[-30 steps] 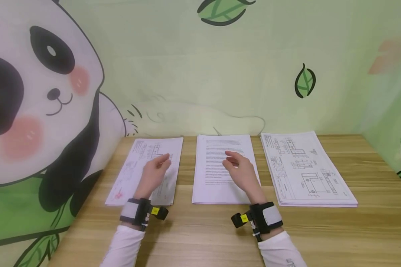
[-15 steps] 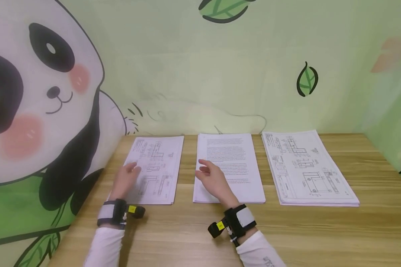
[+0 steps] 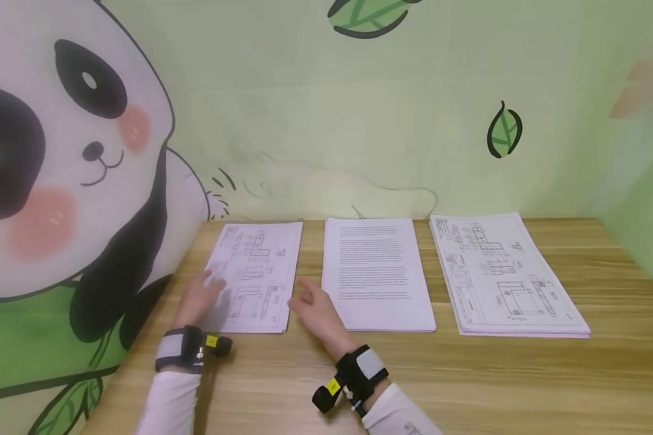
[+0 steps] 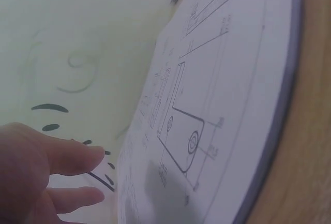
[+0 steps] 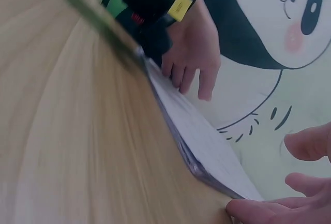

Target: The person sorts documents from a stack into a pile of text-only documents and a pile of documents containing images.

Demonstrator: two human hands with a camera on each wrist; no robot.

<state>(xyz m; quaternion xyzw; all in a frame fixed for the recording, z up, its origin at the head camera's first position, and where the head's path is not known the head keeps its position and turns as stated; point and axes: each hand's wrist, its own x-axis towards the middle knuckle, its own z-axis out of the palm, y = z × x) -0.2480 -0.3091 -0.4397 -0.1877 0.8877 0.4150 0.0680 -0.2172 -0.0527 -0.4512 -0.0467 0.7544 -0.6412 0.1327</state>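
Three stacks of paper lie in a row on the table. My left hand (image 3: 201,296) is over the left edge of the left stack (image 3: 261,272), which carries line drawings. Its thumb and fingers stand apart in the left wrist view, holding nothing. My right hand (image 3: 318,314) is at the gap between the left stack and the middle stack (image 3: 378,275), which bears printed text. Its fingers (image 5: 305,144) are spaced apart, near the left stack's right edge; whether they touch it I cannot tell. In the right wrist view, the left stack's sheet edges look slightly uneven.
The right stack (image 3: 508,278), also with drawings, sits apart on the wooden table (image 3: 272,386). Behind the table rises a green wall (image 3: 305,121) with leaf pictures. A large painted panda (image 3: 76,157) borders the left side.
Both hands have moved left. The left went from above the left stack to its left edge; the right went from above the middle stack to the gap. The stacks stay in place.
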